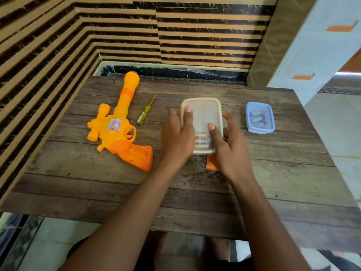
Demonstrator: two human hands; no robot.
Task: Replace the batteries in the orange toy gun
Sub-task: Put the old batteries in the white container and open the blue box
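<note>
The orange toy gun [117, 126] lies on the left of the wooden table [175, 192], its grip compartment open and empty. A cream plastic box [203, 114] with a lid sits mid-table, tilted, with batteries [202, 140] showing through its near end. My left hand [176, 137] grips the box's left side, thumb on the lid. My right hand [228, 145] holds the right side, thumb pressing the lid. An orange battery cover [212, 165] lies under my right hand, partly hidden.
A yellow-handled screwdriver [145, 111] lies between the gun and the box. A blue open box [259, 117] holding several batteries stands at the right. A striped wall runs along the left and back; a white cabinet [316, 45] stands at the right rear.
</note>
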